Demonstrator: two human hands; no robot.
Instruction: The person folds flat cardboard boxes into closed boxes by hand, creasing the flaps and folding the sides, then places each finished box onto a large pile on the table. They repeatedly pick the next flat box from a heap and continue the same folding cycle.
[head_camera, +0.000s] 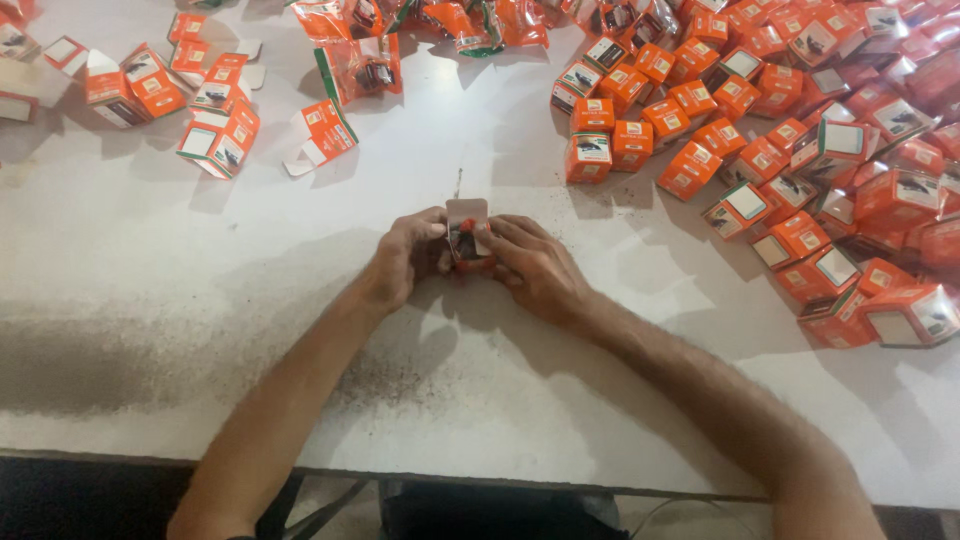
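Note:
My left hand (408, 255) and my right hand (535, 265) meet at the middle of the white table (200, 300). Together they grip a small orange carton (468, 238) with its top flap standing open. A dark part shows inside the carton mouth. Both hands rest on the tabletop, with fingers wrapped around the carton's sides.
A large heap of small orange cartons (800, 150) fills the right side. Several open cartons (210, 110) lie at the far left. Clear bags with dark parts (365, 65) sit along the far edge. The table's near edge (450, 480) runs below my forearms.

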